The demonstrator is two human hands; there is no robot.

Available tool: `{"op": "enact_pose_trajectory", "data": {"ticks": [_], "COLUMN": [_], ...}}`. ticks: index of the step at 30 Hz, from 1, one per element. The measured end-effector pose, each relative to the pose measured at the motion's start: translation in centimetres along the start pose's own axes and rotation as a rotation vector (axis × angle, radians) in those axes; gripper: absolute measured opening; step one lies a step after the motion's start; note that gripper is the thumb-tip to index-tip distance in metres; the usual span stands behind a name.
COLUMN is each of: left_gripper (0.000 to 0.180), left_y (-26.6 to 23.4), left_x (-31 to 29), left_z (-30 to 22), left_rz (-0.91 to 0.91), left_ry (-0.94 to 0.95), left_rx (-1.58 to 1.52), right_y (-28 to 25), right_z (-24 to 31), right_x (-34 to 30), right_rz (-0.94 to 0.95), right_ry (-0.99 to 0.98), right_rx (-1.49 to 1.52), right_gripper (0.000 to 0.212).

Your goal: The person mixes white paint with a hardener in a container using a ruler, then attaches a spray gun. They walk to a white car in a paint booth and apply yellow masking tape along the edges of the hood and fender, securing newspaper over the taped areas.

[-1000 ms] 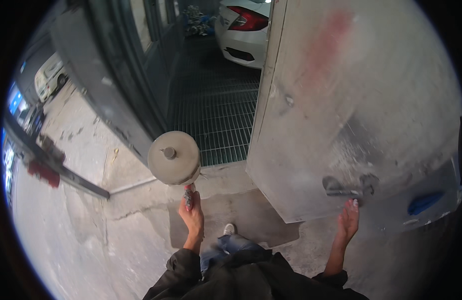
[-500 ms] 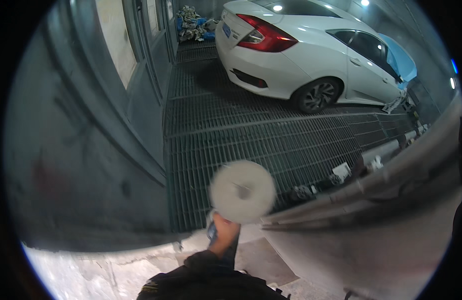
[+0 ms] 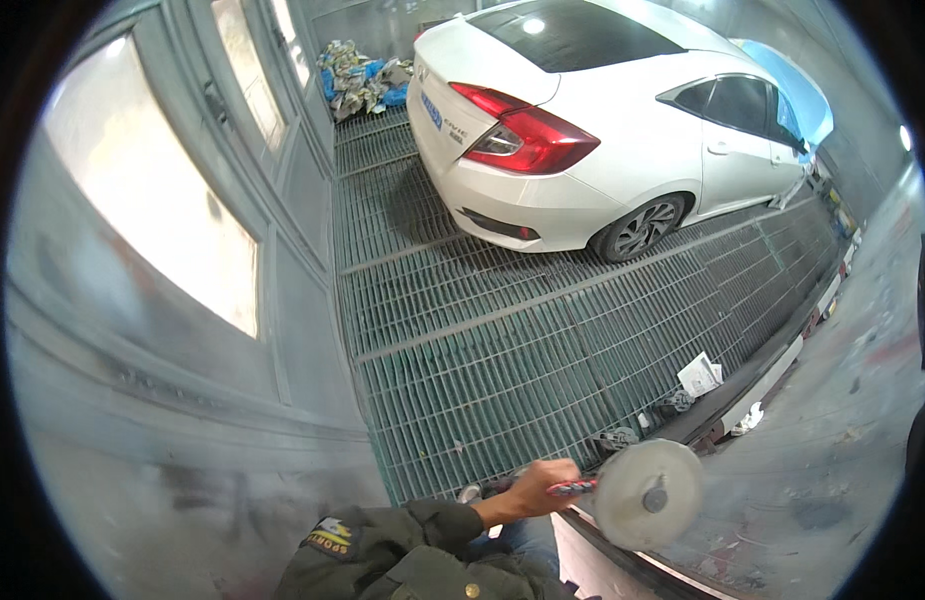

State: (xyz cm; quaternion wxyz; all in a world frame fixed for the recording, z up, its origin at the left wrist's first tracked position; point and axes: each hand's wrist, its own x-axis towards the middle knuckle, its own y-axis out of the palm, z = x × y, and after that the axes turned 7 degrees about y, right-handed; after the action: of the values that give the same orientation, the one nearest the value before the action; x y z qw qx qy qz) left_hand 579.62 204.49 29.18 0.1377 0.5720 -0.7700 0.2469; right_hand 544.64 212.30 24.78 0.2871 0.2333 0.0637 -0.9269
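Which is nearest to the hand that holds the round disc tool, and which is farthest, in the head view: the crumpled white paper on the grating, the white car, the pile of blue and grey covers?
From the left hand:
1. Crumpled white paper, right, on the grating.
2. White car, ahead, centre.
3. Pile of covers, far end, by the left wall.

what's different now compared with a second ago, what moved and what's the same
The view has swung up from the concrete threshold and grey door into the booth: the white car on the grated floor now fills it. The right hand, a second ago on the door's handle, is out of view. The left hand still grips the red-handled tool with the round pale disc, now pointing right instead of up.
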Motion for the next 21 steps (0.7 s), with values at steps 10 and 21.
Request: {"op": "enact_pose_trajectory", "data": {"ticks": [10,21], "left_gripper": [0.013,0.023], "left_y": [-2.4,-10.5], "left_x": [13.4,24.1], "left_z": [3.4,13.8], "left_rz": [0.461,1.238], "left_ry": [0.197,0.337], "left_rx": [-0.257,-0.460], "right_y": [2.3,2.0], "right_z": [-1.7,-16.6], "right_x": [-2.5,-25.5], "right_rz": [-0.336,-1.207], "right_ry": [0.059,0.126], "right_rx": [0.180,0.622], "right_gripper": [0.035,0.038]}}
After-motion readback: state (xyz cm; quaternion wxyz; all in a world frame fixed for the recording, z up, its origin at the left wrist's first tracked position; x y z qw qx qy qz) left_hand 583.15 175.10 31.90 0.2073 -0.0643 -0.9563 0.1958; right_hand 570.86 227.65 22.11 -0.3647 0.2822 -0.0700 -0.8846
